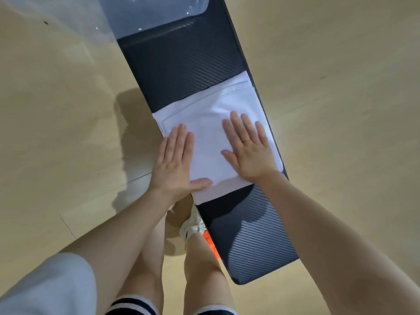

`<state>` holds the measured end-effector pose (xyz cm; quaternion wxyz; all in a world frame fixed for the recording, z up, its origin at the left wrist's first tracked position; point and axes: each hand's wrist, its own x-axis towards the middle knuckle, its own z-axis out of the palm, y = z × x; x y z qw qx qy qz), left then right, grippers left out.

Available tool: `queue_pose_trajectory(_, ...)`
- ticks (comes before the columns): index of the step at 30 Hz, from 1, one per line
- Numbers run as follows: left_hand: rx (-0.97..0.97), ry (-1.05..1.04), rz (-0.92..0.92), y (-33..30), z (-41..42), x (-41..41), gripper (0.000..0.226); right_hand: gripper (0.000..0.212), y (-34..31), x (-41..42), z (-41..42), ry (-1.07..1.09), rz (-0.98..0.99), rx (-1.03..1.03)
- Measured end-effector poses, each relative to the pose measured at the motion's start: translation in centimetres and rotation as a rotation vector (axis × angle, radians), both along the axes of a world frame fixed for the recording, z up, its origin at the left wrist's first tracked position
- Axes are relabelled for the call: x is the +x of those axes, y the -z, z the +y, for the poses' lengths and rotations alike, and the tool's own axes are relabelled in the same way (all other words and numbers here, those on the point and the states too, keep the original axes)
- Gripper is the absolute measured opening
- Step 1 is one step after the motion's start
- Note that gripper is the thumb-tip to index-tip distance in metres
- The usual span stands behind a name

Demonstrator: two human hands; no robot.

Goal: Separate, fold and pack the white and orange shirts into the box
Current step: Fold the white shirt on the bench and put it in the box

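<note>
A folded white shirt (209,123) lies flat across the middle of a long dark bench (181,57). My left hand (176,163) rests palm down on the shirt's near left edge, fingers together and thumb stretched along the near fold. On the shirt's right half my right hand (248,148) lies flat with fingers spread, a ring on one finger. Neither hand grips the cloth. A strip of orange fabric (210,243) shows below the bench's left edge, beside my foot. A clear plastic box (145,12) stands at the bench's far end.
Pale wooden floor (341,87) surrounds the narrow bench on both sides. My legs and a white shoe (192,225) are close against the bench's near left side. The bench's near end (256,246) carries nothing.
</note>
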<state>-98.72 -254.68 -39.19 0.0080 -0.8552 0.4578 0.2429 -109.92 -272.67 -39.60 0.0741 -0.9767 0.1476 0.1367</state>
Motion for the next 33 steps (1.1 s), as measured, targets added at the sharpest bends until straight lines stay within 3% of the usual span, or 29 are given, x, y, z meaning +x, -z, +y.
queue_pose_trajectory(5, 0.011, -0.097, 0.065, -0.2, 1.8, -1.8, 0.121, 0.069, -0.9, -2.9, -1.1, 0.302, 0.052, 0.112)
queue_pose_trajectory(8, 0.021, -0.25, 0.218, -2.1, 2.2, -3.7, 0.123, 0.071, -2.5, -4.4, -0.1, 0.447, -0.008, 0.258)
queue_pose_trajectory(10, -0.062, -0.433, 0.357, -4.0, 2.0, -5.4, 0.107, 0.067, -3.8, -5.9, 0.8, 0.65, -0.082, 0.353)
queue_pose_trajectory(14, -0.249, -0.929, 0.562, -5.9, 1.5, -8.5, 0.052, 0.043, -5.2, -8.3, 1.4, 1.033, -0.074, 0.445)
queue_pose_trajectory(18, -0.223, -1.261, 0.682, -6.3, 0.5, -10.2, 0.033, 0.028, -5.1, -8.0, 1.4, 1.499, -0.146, 0.861)
queue_pose_trajectory(22, -0.276, -1.541, 0.754, -5.5, -0.3, -10.8, 0.014, 0.007, -4.3, -7.0, 1.8, 1.519, -0.243, 0.939)
queue_pose_trajectory(26, -0.328, -1.979, 0.884, -5.4, -0.6, -10.0, 0.02, 0.021, -3.7, -6.8, 1.0, 1.557, -0.181, 0.824)
queue_pose_trajectory(30, -0.288, -2.074, 1.064, -5.9, 0.9, -9.8, 0.013, 0.018, -5.1, -8.3, 0.4, 1.534, -0.107, 0.851)
queue_pose_trajectory(33, -0.253, -1.994, 1.033, -7.2, 2.1, -10.4, 0.011, 0.014, -6.6, -10.0, 0.7, 1.526, -0.026, 0.891)
